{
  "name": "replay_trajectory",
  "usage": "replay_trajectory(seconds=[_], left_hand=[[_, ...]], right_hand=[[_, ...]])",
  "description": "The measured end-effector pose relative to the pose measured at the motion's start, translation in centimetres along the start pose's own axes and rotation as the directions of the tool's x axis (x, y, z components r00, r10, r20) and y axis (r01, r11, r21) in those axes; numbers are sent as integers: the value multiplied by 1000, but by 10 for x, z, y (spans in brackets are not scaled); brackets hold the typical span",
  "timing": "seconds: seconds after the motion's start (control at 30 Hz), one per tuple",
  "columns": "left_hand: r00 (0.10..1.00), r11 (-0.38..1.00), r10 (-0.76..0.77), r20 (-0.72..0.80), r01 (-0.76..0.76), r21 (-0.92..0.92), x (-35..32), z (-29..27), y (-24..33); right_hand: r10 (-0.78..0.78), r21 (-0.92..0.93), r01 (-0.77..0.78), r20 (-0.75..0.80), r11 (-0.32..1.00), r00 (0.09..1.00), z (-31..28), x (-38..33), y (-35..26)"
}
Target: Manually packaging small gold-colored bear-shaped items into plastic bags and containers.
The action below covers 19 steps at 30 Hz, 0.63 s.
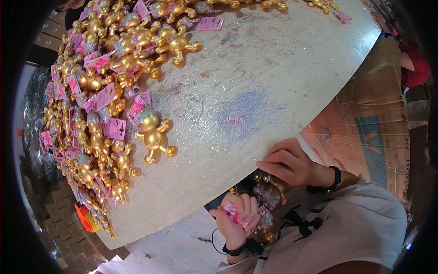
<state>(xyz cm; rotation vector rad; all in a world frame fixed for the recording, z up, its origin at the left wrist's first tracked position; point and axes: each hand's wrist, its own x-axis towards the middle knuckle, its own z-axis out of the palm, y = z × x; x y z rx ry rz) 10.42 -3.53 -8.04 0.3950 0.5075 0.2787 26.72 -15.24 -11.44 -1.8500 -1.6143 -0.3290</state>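
My left hand [236, 218] is curled over my lap around a pink tag [232, 213], which shows between thumb and fingers. Beside it lie gold figurines [270, 237] with glittery, clear-wrapped tops [267, 194], partly hidden by my hands. Over the table's near edge, my right hand [288, 163] has its thumb and fingers pressed together; anything between them is too small to make out. Past it on the tabletop lies a tangle of thin bluish threads [246, 114] with small pink pieces [235, 119] in it.
Gold figurines with pink tags are heaped along the table's left and far side; one figurine [154, 137] lies at the heap's edge. Glitter bits [228, 59] cover the pale tabletop [182, 192]. Cardboard [378, 137] stands at right. A red-yellow object [86, 218] hangs by the left corner.
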Motion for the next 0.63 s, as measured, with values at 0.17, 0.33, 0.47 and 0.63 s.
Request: replay_trajectory(seconds=[0.17, 0.33, 0.47, 0.63], left_hand=[[997, 993, -57, -51, 52, -110, 6, -7, 7], [993, 995, 15, -116, -4, 96, 5, 5, -1], [994, 994, 41, -104, -30, 108, 4, 2, -4], [996, 983, 71, -56, -61, 171, 6, -10, -6]], right_hand=[[-11, 7, 12, -124, 1000, 992, 17, -10, 5], [189, 309, -129, -174, 942, 966, 16, -7, 8], [226, 629, -200, 39, 751, 973, -10, 19, -10], [-25, 616, -78, 156, 784, 987, -22, 21, -36]])
